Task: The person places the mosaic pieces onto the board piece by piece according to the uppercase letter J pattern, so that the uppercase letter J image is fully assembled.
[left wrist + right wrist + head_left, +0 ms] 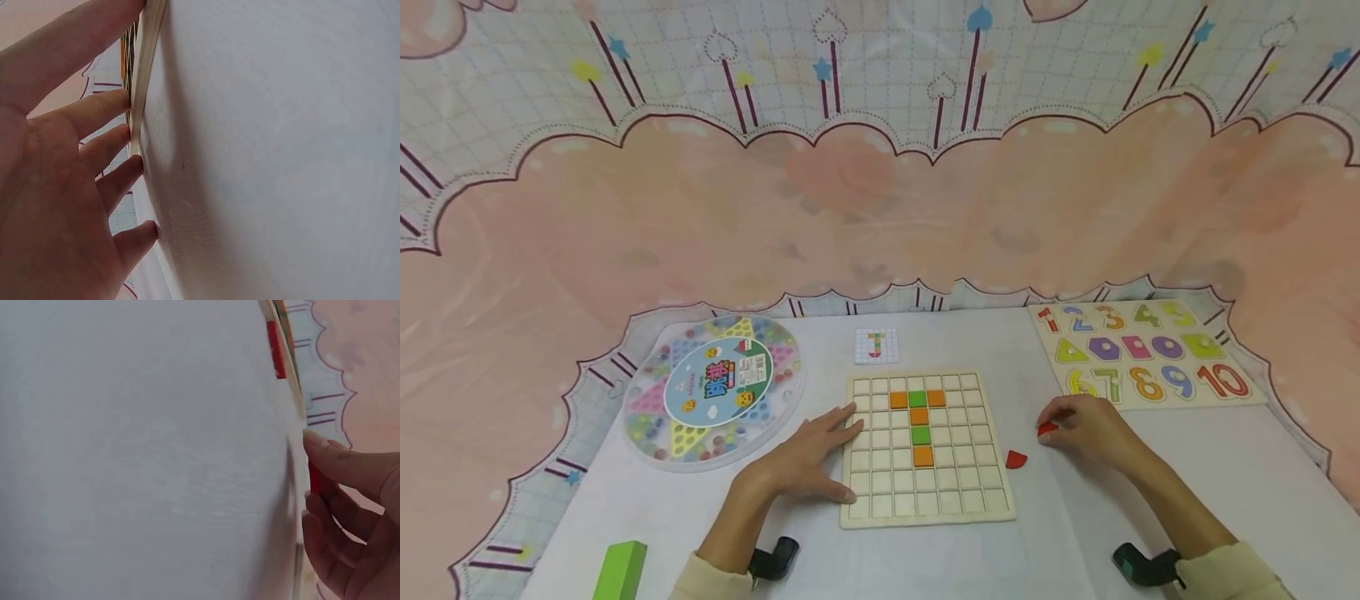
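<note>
A square wooden grid board lies on the table, with orange and green square tiles forming a T shape in its cells. My left hand rests at the board's left edge, fingers spread and fairly straight, the fingertips touching the rim; the left wrist view shows the same contact along the board's side. Right of the board, my right hand pinches a small red piece between thumb and fingers, close over the table. Between that hand and the board lies another red piece, shaped like a quarter circle.
Behind the board lies a small pattern card. A round Chinese checkers set sits at the left, and a number puzzle board at the back right. A green block stands at the front left of the white table.
</note>
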### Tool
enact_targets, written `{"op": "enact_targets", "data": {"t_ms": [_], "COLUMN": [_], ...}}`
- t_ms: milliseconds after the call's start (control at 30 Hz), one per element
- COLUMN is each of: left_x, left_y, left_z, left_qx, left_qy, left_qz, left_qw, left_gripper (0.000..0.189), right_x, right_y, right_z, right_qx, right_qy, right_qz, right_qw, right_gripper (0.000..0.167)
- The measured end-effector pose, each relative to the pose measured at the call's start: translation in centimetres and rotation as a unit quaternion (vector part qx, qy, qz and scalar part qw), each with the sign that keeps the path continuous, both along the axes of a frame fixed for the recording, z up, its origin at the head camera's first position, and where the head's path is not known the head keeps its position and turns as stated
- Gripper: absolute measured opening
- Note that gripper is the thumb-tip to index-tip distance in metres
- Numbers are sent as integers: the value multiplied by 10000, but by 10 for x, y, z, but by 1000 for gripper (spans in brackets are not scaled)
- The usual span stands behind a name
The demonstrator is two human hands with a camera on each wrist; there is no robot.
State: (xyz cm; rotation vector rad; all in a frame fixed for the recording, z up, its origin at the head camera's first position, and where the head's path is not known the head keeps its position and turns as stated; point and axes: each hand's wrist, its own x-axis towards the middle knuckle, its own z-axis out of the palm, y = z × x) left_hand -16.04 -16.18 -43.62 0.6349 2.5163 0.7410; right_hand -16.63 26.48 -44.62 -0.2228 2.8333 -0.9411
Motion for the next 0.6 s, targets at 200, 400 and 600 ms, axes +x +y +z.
{"op": "enact_targets", "data": {"t_ms": [200,400,600], "left_x": [0,0,0], "left_y": [0,1,1], "left_z": [-1,-1,-3], "left_qx": [-9,43,37], "left_qy": [4,25,53], "left_qz": [5,40,72], "left_qw": [10000,10000,10000], "left_gripper": [99,99,100], "right_x": [-1,-6,-8], "right_y": [-3,-8,-19], "right_z": [14,19,11], "right_qx": [-467,-821,-1054], "right_qy": [-141,102,-91], "right_qz": [54,334,408], "right_qw": [9988,9960,9935], "right_gripper": [16,20,18]}}
